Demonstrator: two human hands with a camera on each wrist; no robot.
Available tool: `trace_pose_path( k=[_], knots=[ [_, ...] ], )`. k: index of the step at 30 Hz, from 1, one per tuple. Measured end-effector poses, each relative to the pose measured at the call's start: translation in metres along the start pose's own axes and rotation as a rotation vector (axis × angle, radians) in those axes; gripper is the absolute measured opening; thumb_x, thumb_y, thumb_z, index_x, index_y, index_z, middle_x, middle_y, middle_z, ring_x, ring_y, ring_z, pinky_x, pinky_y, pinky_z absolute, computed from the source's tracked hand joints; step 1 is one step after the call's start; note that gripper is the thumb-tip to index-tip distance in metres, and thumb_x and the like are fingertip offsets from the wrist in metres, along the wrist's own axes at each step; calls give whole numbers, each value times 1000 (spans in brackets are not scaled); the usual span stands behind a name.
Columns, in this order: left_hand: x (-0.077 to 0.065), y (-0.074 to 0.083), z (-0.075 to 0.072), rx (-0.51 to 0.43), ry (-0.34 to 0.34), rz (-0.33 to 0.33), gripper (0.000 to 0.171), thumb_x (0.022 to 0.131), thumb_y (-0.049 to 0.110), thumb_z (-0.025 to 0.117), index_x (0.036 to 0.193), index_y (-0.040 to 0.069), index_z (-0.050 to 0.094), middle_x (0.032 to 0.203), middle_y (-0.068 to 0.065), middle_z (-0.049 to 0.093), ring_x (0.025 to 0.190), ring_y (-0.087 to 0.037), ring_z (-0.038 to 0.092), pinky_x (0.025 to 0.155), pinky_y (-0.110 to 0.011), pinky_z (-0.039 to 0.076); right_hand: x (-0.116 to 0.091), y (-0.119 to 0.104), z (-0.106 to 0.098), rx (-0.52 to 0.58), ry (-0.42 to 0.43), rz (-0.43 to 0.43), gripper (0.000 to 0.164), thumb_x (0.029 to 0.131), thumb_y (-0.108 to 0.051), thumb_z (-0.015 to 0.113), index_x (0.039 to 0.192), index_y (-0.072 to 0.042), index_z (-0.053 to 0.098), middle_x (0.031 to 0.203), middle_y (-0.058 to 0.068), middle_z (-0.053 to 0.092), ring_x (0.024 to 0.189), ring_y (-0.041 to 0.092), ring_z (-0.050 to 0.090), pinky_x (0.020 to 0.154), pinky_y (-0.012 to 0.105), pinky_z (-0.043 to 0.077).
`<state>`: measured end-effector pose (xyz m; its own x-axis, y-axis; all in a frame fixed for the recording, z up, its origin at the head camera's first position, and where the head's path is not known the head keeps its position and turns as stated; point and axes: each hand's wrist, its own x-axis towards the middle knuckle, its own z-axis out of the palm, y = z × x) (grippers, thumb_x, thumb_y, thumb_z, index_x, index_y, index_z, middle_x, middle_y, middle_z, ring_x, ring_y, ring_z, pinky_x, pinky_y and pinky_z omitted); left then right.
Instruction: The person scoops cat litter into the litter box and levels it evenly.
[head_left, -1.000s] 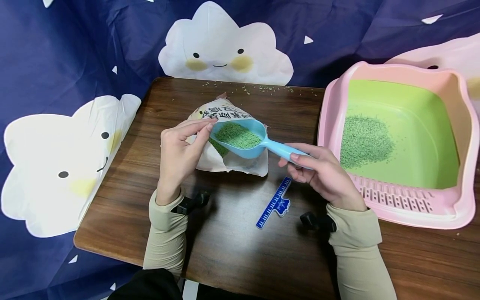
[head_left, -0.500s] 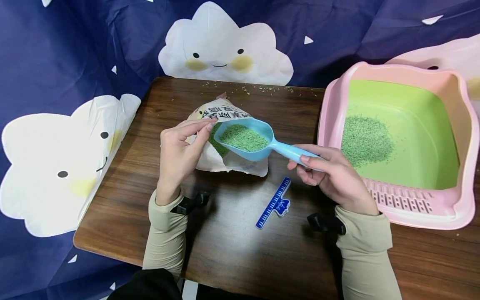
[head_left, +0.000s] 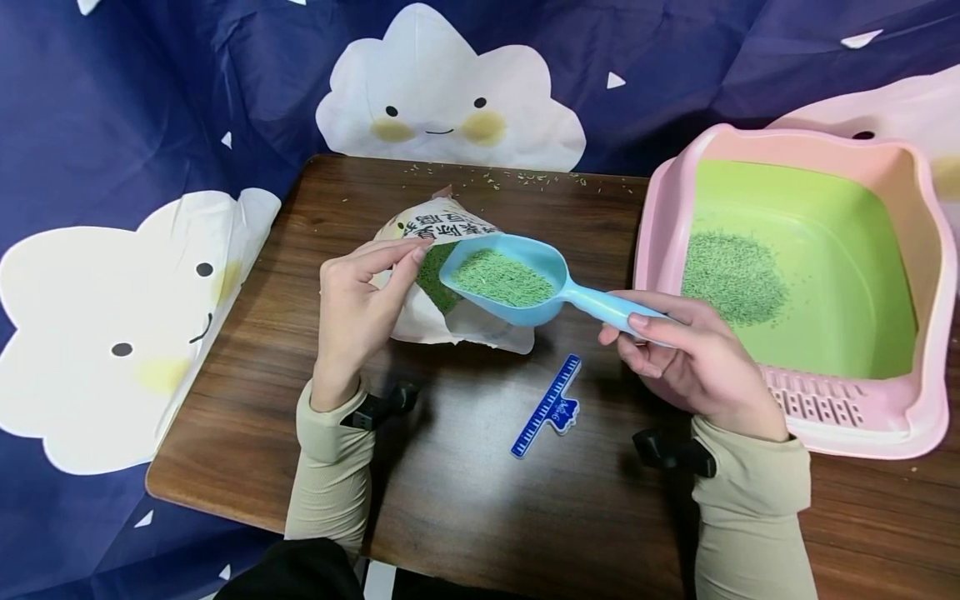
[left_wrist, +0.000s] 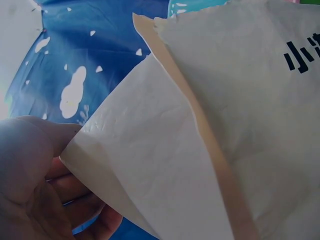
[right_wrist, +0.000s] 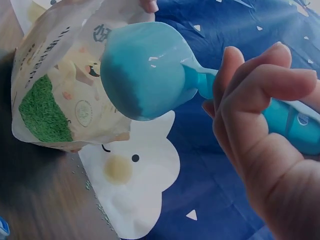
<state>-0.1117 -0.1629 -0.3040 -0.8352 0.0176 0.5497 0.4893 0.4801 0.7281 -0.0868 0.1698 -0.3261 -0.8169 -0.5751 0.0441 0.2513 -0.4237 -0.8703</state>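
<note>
My right hand [head_left: 705, 358] grips the handle of a light blue scoop [head_left: 536, 312], which carries a heap of green litter pellets [head_left: 502, 277]. The scoop is held over the near right side of an open litter bag [head_left: 450, 218], overlapping it in the head view. More green pellets show inside the bag's mouth, left of the scoop. With thumb and fingers my left hand [head_left: 363, 308] pinches the bag's left edge; the left wrist view shows the paper flap [left_wrist: 145, 140] between them. From below, the right wrist view shows the scoop's rounded underside [right_wrist: 145, 75], pellets visible as a darker patch.
A pink litter box [head_left: 885, 417] with a green floor stands at the right, a pile of pellets [head_left: 731, 279] inside. A blue clip with a piano-key pattern [head_left: 547, 407] lies on the brown table [head_left: 450, 467]. Loose pellets are scattered along the table's far edge.
My right hand has moved right and slightly toward me with the filled scoop, drawing it off the bag's mouth. The left hand stays at the bag's edge.
</note>
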Motion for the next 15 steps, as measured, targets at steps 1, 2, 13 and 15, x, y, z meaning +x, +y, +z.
trace_pose_path(
  k=[1,2,13,15],
  knots=[
    [0,0,0,1,0,0,15,91,11,65,98,7,78,97,-6,76,99,-16,70,91,-23,52,-1,-1,0,-12,3,-5,36,99,8,32,128,7,54,98,10,72,70,9,61,60,17,52],
    [0,0,0,3,1,1,15,91,11,65,98,7,78,97,-6,76,99,-16,70,91,-23,52,-2,-2,0,-21,-1,-12,37,99,9,31,128,7,54,98,9,71,69,9,60,60,17,51],
    [-1,-1,0,-3,4,10,15,91,11,65,98,6,78,97,-7,76,98,-17,71,91,-24,52,-14,-10,-7,3,-69,-61,43,99,12,21,132,13,47,98,12,70,70,13,59,59,18,50],
    [0,-1,0,-6,4,10,15,91,11,65,98,6,77,97,-7,76,98,-17,71,91,-24,52,-17,-12,-8,39,-76,-60,45,98,12,19,135,12,45,103,14,71,76,11,64,67,18,55]
  ],
)
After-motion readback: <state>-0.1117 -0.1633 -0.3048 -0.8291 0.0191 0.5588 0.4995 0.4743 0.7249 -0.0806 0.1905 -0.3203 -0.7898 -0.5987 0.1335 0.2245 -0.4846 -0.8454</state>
